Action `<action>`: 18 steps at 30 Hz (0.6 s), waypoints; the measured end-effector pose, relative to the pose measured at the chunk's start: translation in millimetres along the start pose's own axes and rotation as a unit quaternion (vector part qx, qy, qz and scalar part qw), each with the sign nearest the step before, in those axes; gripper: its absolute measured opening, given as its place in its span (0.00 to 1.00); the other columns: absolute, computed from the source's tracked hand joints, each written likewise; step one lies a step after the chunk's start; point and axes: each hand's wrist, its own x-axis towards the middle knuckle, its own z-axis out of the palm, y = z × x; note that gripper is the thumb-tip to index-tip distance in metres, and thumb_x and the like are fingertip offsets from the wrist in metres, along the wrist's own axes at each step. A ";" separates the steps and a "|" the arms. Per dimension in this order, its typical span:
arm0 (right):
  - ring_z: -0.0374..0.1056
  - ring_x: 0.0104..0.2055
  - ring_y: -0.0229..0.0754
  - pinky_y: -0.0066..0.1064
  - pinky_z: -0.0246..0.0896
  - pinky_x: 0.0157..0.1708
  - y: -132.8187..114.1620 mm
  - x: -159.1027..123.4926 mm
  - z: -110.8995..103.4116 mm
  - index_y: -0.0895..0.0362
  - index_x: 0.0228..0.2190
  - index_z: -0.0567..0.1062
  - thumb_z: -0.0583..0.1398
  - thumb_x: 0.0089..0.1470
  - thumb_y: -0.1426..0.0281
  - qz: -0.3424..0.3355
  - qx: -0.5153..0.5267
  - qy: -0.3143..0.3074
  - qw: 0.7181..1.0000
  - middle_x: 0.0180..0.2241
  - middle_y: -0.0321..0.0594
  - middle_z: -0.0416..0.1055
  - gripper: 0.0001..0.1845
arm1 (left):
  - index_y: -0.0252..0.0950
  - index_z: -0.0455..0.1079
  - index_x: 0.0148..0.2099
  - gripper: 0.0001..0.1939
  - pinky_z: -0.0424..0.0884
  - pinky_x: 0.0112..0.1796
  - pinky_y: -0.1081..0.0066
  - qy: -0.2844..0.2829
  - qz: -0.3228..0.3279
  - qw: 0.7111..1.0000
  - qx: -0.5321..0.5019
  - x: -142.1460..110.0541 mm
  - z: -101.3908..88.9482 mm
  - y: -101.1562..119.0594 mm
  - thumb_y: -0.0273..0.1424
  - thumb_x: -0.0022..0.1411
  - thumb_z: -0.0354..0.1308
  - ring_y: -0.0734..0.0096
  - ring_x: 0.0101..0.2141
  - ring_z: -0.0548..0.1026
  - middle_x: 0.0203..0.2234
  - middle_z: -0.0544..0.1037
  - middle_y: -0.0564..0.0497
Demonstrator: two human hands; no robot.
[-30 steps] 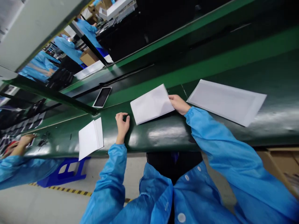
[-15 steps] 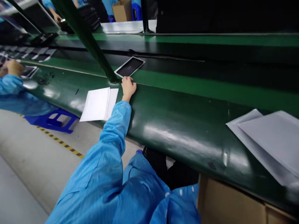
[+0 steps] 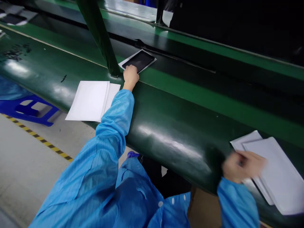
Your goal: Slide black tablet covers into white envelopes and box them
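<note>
A dark flat tablet-like panel (image 3: pixel 143 59) lies on a white sheet (image 3: pixel 154 60) beside the green post. The bent fingers of my left hand (image 3: pixel 131 76) are closed over its near edge; the fingertips are partly hidden. At the right, my right hand (image 3: pixel 243 166) is smeared by motion, its fingers seemingly curled. It is over the left edge of a loose pile of white sheets (image 3: pixel 280 177), and whether it touches them is unclear. Another stack of white sheets (image 3: pixel 87 99) lies left of my left forearm.
A green-wrapped post (image 3: pixel 98 38) rises from the green bench (image 3: pixel 166 126). More dark panels on white sheets (image 3: pixel 14 19) lie far left. A blue plastic stool (image 3: pixel 30 109) stands on the floor by the bench, near a co-worker's blue sleeve (image 3: pixel 11 90). A cardboard box (image 3: pixel 204 205) is below the bench edge.
My right hand has come into view over the right-hand sheets. My left hand now overlaps the panel's near edge. The view has turned, and the co-worker's hands have left it.
</note>
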 end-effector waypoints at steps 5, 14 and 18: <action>0.77 0.32 0.39 0.29 0.69 0.28 -59.9 -1.4 73.8 0.52 0.36 0.76 0.60 0.60 0.82 -0.205 0.104 -0.136 0.964 0.36 0.39 0.79 0.12 | 0.30 0.77 0.47 0.15 0.68 0.62 0.41 -0.042 -0.009 0.998 0.049 8.2 -5.5 18.2 0.17 0.56 0.63 0.46 0.58 0.72 0.51 0.79 0.33; 0.75 0.32 0.40 0.31 0.69 0.28 -72.8 14.7 98.1 0.52 0.31 0.77 0.59 0.59 0.81 -0.067 0.199 -0.110 0.971 0.33 0.38 0.77 0.13 | 0.30 0.76 0.45 0.10 0.67 0.64 0.47 -0.113 0.037 0.985 0.122 5.4 -21.9 36.7 0.21 0.60 0.66 0.52 0.56 0.73 0.46 0.79 0.39; 0.75 0.32 0.43 0.35 0.71 0.29 -71.4 12.4 97.3 0.51 0.29 0.77 0.59 0.59 0.78 -0.018 0.196 -0.134 0.971 0.32 0.41 0.77 0.13 | 0.35 0.73 0.43 0.09 0.64 0.64 0.51 -0.120 0.050 0.989 0.074 3.9 -27.3 36.3 0.21 0.61 0.65 0.61 0.52 0.70 0.41 0.77 0.47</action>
